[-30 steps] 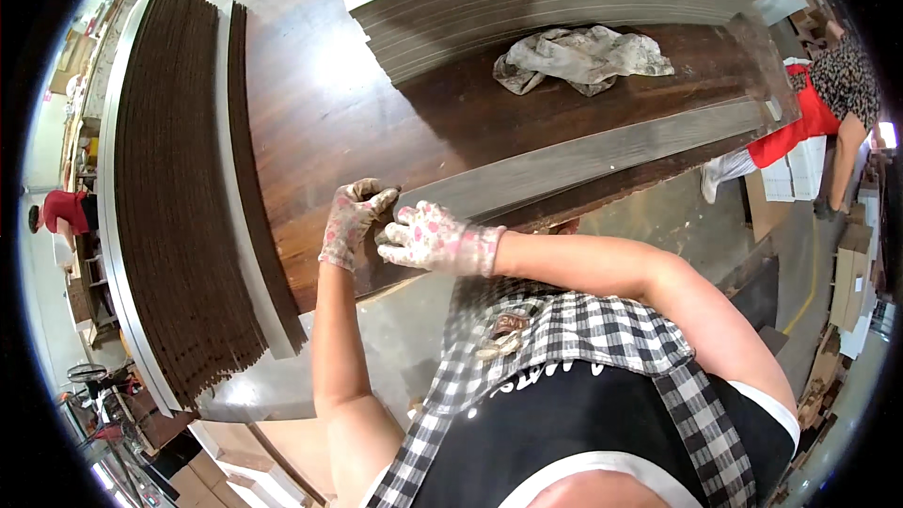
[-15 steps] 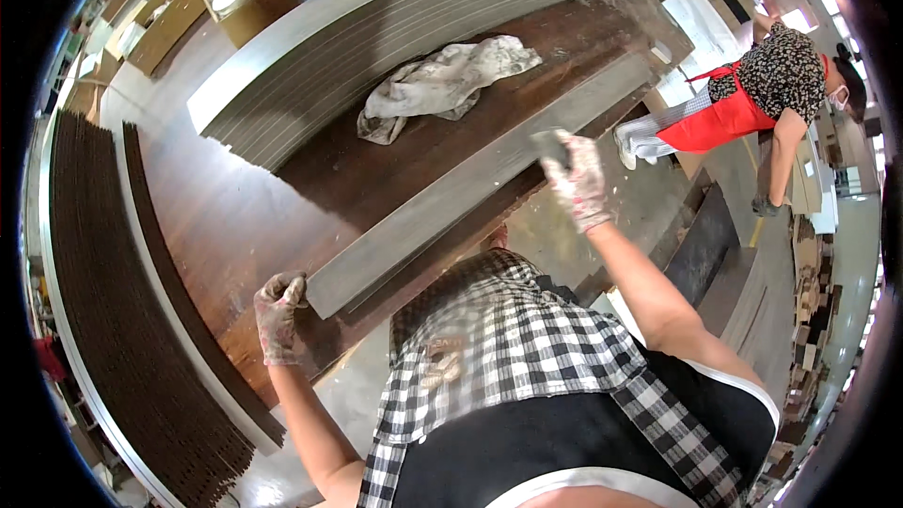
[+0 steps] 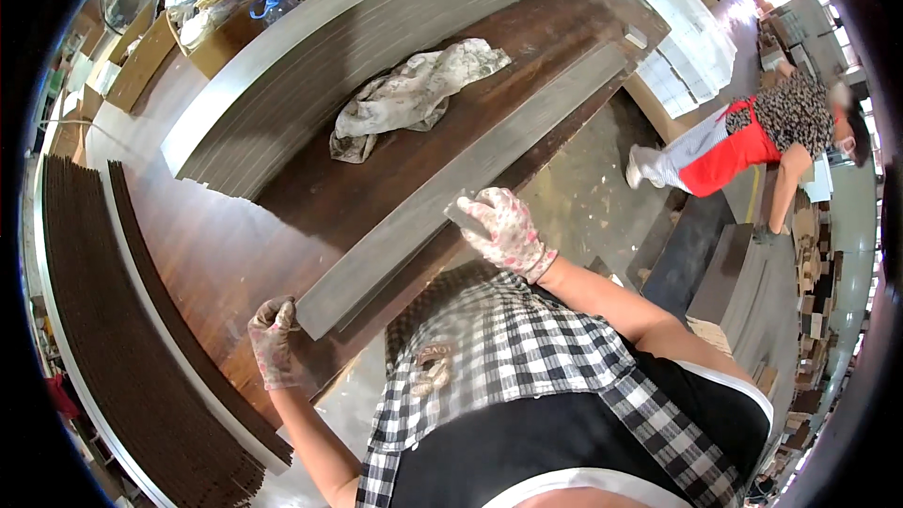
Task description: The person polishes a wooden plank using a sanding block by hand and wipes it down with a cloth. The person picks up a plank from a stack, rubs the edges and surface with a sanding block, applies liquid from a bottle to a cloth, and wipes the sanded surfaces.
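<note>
A long grey board (image 3: 414, 207) lies slantwise along the near side of a dark brown wooden table (image 3: 235, 268). My left hand (image 3: 275, 343), in a stained patterned glove, is closed on the board's near left end. In my gloved right hand (image 3: 508, 235) is a small flat grey block (image 3: 461, 211), held against or just over the board's top face around its middle. Whether the block touches the surface is hard to see. Behind the board lies a crumpled, dirty white cloth (image 3: 404, 103).
A tall stack of grey boards (image 3: 367, 56) lines the table's far side. More stacked dark boards (image 3: 122, 348) stand on the left. At right, a co-worker in a red apron (image 3: 729, 155) bends beside boards (image 3: 691, 245). White stacked sheets (image 3: 687, 42) lie beyond.
My right hand has drawn the small block back along the board, toward me and to the left. My left hand stays at the board's end. The co-worker has shifted slightly.
</note>
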A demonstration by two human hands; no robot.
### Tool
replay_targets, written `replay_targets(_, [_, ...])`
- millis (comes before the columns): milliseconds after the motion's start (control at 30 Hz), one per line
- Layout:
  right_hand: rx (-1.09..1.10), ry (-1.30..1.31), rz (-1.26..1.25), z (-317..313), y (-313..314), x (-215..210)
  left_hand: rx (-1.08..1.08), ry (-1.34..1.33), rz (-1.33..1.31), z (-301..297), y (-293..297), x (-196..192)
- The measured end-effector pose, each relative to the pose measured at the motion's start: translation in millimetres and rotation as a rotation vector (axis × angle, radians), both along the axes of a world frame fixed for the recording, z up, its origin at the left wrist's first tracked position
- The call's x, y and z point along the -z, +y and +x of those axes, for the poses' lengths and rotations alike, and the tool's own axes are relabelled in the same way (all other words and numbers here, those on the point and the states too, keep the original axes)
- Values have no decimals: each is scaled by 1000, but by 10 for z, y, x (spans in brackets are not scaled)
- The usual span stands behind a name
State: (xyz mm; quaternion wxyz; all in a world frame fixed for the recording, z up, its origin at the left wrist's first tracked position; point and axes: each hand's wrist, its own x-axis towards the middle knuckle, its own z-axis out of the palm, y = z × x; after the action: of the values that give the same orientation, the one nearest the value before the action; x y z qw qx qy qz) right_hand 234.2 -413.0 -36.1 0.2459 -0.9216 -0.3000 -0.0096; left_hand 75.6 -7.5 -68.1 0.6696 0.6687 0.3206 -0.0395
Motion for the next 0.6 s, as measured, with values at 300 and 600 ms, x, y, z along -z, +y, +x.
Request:
replay_targets(300, [-19,-28,-16,-64,163,-181,4,-11,26,39,-14,27])
replay_targets(600, [208,-257,-150,645,-187,-65,-23,-1,53,-41,47,43])
